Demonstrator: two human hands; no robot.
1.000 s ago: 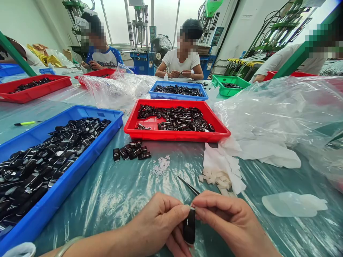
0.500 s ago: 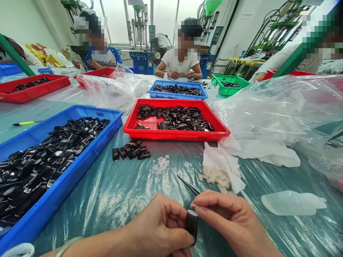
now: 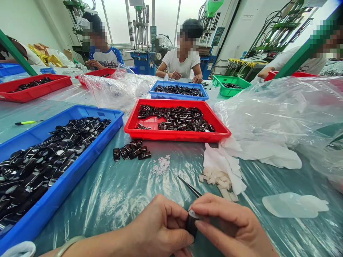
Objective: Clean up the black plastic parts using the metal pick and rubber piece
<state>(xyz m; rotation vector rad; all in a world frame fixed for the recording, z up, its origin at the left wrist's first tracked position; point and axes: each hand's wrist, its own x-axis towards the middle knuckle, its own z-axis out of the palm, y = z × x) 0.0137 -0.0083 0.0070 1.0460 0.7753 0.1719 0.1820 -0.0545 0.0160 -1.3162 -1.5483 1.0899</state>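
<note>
My left hand (image 3: 167, 225) is closed around a small black plastic piece (image 3: 190, 225), held upright with its pale oval end up. My right hand (image 3: 230, 221) meets it from the other side, index fingertip on the top end and thumb against the side. A tiny whitish bit (image 3: 192, 212) shows under that fingertip. Dark pointed tweezers (image 3: 189, 185) stick out beyond my right hand; whether its other fingers hold them is hidden. Small white flakes (image 3: 161, 166) lie ahead of my hands, with cream-coloured strips (image 3: 218, 178) on a white cloth (image 3: 221, 160) to their right.
At left stands a blue tray (image 3: 88, 153) full of black pieces. A red tray (image 3: 177, 135) of similar pieces is ahead, with a small pile (image 3: 132, 150) before it. Clear plastic sheeting (image 3: 278, 107) and a translucent flat piece (image 3: 294, 205) lie right. Co-workers sit across the table.
My right index fingertip has come down onto the top of the black piece, and the thumb now touches its side. The view has shifted slightly.
</note>
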